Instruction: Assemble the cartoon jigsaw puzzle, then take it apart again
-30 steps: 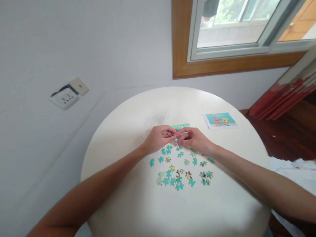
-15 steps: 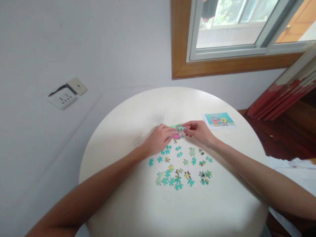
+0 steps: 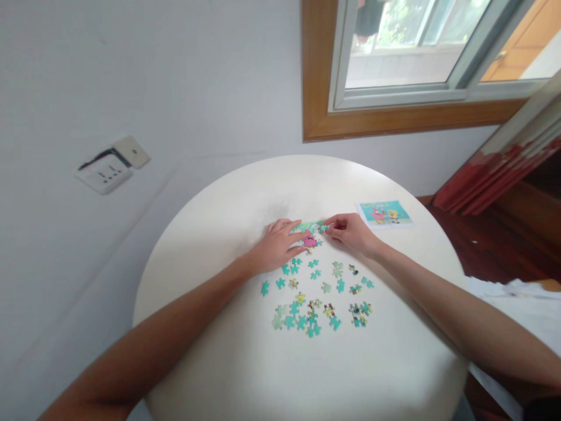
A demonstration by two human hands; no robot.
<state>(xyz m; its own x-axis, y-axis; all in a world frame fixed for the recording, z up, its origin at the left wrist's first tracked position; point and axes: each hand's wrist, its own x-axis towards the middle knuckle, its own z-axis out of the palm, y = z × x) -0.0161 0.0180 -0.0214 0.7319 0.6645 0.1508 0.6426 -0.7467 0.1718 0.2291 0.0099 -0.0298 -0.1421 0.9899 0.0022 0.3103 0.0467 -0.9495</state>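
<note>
A partly joined jigsaw puzzle (image 3: 310,241), green along its top and pink in the middle, lies on the round white table. My left hand (image 3: 277,247) rests on its left side, fingers spread flat and covering part of it. At the upper right edge, my right hand (image 3: 350,233) pinches a small puzzle piece (image 3: 329,227), largely hidden by the fingertips. Loose teal pieces (image 3: 294,269) lie just below my left hand. Closer to me is a scattered group of teal, pale green and yellow pieces (image 3: 302,321), with a darker cluster (image 3: 360,314) to its right.
A picture card (image 3: 385,214) with pink and yellow cartoon figures lies beyond my right hand. The white table (image 3: 219,374) meets the wall at its far side, below a wood-framed window (image 3: 319,126). A wall socket (image 3: 105,173) is at left, a red and cream curtain (image 3: 477,169) at right.
My left hand's fingers have spread wider and shifted slightly left, uncovering more of the joined puzzle. My right hand stays at the puzzle's right edge, still pinching. The view has shifted slightly.
</note>
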